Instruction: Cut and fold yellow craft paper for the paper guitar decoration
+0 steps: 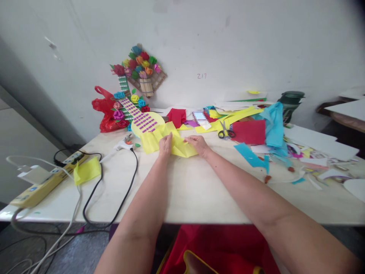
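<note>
A creased sheet of yellow crepe paper [184, 148] stretches between my two hands above the middle of the table. My left hand [165, 146] grips it with the thumb up, near its centre. At its right part, my right hand [198, 144] pinches the edge between thumb and fingers. The paper's left end lies against a pale yellow guitar-shaped piece [146, 123] with purple stripes, which leans among paper flowers. A white glue gun [123, 145] rests on the table left of my left hand. Scissors [226, 131] with black handles lie beyond my right hand.
A yellow power strip [42, 184] with plugs and cables runs along the left side, a yellow paper piece [88, 170] beside it. Red paper [248, 132], blue crepe paper [272, 123] and scraps cover the right. A flower basket decoration [146, 86] leans on the wall.
</note>
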### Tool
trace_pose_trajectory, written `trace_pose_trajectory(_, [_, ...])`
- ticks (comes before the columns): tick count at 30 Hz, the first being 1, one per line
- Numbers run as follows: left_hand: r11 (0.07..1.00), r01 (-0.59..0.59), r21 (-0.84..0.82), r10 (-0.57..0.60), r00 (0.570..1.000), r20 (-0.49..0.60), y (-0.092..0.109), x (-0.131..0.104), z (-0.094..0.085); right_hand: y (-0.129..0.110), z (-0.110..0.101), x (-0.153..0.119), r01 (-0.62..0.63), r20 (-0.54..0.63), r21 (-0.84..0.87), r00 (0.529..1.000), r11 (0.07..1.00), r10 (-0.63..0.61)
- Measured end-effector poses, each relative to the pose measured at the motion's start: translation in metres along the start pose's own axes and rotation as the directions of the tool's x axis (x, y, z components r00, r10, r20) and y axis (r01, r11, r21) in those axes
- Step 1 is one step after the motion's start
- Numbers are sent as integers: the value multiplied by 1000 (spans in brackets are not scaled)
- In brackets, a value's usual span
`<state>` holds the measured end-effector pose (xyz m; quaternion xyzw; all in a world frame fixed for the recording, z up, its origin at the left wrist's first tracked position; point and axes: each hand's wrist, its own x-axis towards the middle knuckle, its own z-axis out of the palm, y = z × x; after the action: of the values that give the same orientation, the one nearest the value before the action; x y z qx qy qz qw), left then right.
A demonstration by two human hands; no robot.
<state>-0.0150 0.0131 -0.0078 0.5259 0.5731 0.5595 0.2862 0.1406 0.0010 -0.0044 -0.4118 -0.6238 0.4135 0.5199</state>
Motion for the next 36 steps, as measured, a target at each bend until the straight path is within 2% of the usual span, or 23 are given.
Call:
trace_pose_trajectory(4, [997,-45,55,44,999,18,-1,-1,0,3,0,1,30,11,-7,999,1000,-30])
trace_pose_trajectory(10, [999,-54,-1,54,997,55,-3,-2,3,9,1,3,7,0,8,1000,1000,-7])
trace_pose_trajectory(15, [996,-85,7,84,994,74,-5,-1,3,12,1,6,-90,-20,92,996,992,92])
trace_pose_trajectory(23, [980,-190,52,184,977,107,-6,0,5,19,-2,8,-135,16,47,991,990,134])
trace_pose_trajectory(31, [976,-194,103,188,980,70,-5,0,6,17,-1,8,-165,17,132,986,977,164])
trace_pose_trajectory(36, [973,-204,110,198,978,62,-5,0,6,12,-1,4,-197,74,151,979,969,188])
